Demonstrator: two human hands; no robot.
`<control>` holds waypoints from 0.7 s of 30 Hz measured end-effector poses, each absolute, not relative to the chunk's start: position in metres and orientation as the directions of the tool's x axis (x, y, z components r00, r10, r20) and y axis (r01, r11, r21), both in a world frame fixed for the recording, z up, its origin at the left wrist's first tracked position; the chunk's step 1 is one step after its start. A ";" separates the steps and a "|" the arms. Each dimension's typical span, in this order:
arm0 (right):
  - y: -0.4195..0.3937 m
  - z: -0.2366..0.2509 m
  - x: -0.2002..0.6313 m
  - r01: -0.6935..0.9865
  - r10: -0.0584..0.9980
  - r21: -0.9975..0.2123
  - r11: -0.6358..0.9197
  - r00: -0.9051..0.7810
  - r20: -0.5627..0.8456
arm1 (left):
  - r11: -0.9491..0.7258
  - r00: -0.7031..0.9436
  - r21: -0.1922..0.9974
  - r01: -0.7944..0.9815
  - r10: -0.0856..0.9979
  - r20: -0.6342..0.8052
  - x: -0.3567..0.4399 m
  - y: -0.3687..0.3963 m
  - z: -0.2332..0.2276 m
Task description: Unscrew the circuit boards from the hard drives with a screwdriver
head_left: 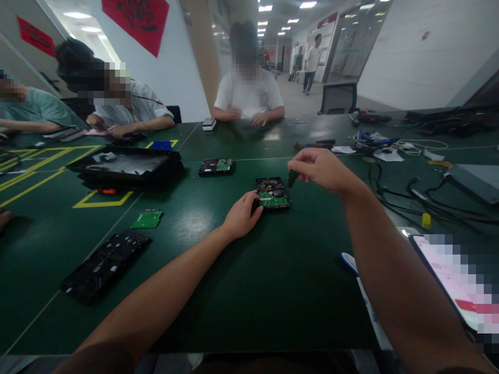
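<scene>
A hard drive (272, 186) with a green circuit board lies flat on the dark green table, board side up. My left hand (244, 214) grips its left edge, thumb at the near corner and fingers over the side. My right hand (322, 169) is closed around a small dark screwdriver (291, 179), held upright with its lower end at the drive's right edge. Whether the tip touches a screw is too small to tell. Farther left and back rests a second hard drive (217, 166), apart from both hands.
On the left are a loose green circuit board (147, 218), a black plastic bracket (107, 265) and stacked black trays (130, 166). Cables (405, 195), a grey metal box (477, 182) and a phone (440, 275) lie right. Several people sit across the table; one stands farther back.
</scene>
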State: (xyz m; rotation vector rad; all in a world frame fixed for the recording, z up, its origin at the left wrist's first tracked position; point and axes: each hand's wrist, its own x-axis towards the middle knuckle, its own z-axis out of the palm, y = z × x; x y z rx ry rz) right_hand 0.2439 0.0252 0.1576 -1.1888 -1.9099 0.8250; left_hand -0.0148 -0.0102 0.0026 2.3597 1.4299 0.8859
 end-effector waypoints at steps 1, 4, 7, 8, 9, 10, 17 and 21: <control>0.025 0.157 0.243 0.449 0.918 -0.813 0.370 -0.308 0.248 | -0.490 0.336 0.495 0.718 0.866 0.370 -0.015 -0.010 0.002; 0.025 0.156 0.242 0.427 0.898 -0.807 0.407 -0.351 0.266 | -0.489 0.338 0.495 0.718 0.867 0.366 -0.015 -0.009 0.001; 0.028 0.153 0.242 0.385 0.877 -0.819 0.425 -0.400 0.267 | -0.490 0.341 0.485 0.724 0.866 0.366 -0.015 -0.008 0.000; 0.029 0.153 0.243 0.369 0.875 -0.829 0.420 -0.408 0.262 | -0.489 0.339 0.483 0.726 0.866 0.367 -0.015 -0.008 0.000; 0.030 0.152 0.243 0.357 0.875 -0.838 0.413 -0.412 0.255 | -0.488 0.336 0.482 0.728 0.867 0.369 -0.015 -0.008 0.000; 0.031 0.151 0.244 0.352 0.875 -0.842 0.409 -0.413 0.253 | -0.486 0.333 0.483 0.728 0.867 0.370 -0.015 -0.009 0.001; 0.032 0.152 0.247 0.416 0.903 -0.810 0.413 -0.306 0.302 | -0.487 0.333 0.478 0.731 0.866 0.373 -0.014 -0.011 0.004; 0.029 0.154 0.246 0.426 0.912 -0.818 0.387 -0.308 0.271 | -0.496 0.338 0.472 0.728 0.860 0.383 -0.015 -0.010 0.002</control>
